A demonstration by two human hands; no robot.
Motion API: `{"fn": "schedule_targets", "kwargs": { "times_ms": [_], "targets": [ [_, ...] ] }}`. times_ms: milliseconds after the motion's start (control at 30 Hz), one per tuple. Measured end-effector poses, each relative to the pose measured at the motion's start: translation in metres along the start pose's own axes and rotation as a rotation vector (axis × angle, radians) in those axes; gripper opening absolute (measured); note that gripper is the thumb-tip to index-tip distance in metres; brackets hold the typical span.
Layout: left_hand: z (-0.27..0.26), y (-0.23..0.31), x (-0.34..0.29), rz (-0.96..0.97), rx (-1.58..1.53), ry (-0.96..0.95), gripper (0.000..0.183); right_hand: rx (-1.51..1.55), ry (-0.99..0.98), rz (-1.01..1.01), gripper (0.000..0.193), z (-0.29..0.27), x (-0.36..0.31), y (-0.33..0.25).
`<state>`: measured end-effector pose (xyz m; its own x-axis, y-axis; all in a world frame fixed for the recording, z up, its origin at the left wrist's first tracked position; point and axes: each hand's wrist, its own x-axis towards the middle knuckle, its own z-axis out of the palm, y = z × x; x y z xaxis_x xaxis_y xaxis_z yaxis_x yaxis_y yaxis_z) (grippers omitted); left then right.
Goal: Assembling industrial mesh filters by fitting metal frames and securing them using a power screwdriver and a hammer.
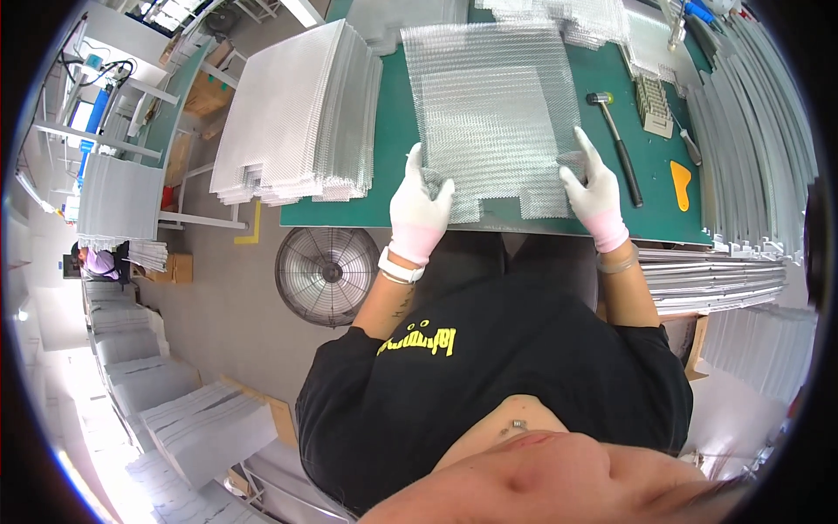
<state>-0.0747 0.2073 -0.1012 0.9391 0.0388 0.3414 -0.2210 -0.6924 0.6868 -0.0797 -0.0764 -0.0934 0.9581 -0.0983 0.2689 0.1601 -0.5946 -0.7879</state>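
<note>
Green-topped workbench (656, 220) in a workshop with a grey floor; caged fan (332, 272) below its near edge, left of the person. Silvery metal-mesh panel (489, 113) lies flat on the bench, directly ahead of the person, notched along its near edge; a smaller rectangular outline shows within it. Left hand (421, 205), white glove with pink cuff, at the panel's left edge near the close corner: thumb and fingers spread well apart, edge between them. Right hand (596, 199), gloved alike, at the opposite edge: index finger extended, thumb apart. Cannot tell whether either has a firm grip. Tall stack of mesh panels (284, 109) to the left. Right of the panel: hammer (618, 144), yellow scraper (680, 186), screwdriver (690, 147). Upright sheets (755, 148) crowd the far right.
</note>
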Motion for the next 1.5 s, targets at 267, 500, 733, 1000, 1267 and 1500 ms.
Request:
{"fn": "schedule_targets", "kwargs": {
  "times_ms": [267, 500, 733, 1000, 1267, 1500],
  "targets": [
    [0.022, -0.03, 0.002, -0.068, 0.171, -0.142, 0.076, -0.132, -0.053, 0.068, 0.064, 0.022, 0.004, 0.028],
    [0.037, -0.047, -0.002, -0.061, 0.241, -0.172, 0.077, -0.316, -0.025, -0.062, 0.058, 0.042, -0.005, 0.053],
    [0.036, -0.046, 0.0, -0.084, 0.264, -0.217, 0.078, -0.424, -0.083, -0.074, 0.051, 0.041, -0.004, 0.055],
    [0.024, -0.03, 0.011, -0.243, 0.324, -0.334, 0.08, -0.602, -0.292, 0.053, 0.044, 0.02, 0.019, 0.023],
    [0.031, -0.058, 0.012, 0.252, 0.651, -0.372, 0.064, -0.328, -0.182, -0.47, 0.029, 0.086, 0.16, -0.024],
    [0.029, -0.049, 0.016, 0.23, 0.501, -0.384, 0.063, -0.487, -0.044, -0.099, 0.038, 0.209, 0.332, -0.051]
  ]
}}
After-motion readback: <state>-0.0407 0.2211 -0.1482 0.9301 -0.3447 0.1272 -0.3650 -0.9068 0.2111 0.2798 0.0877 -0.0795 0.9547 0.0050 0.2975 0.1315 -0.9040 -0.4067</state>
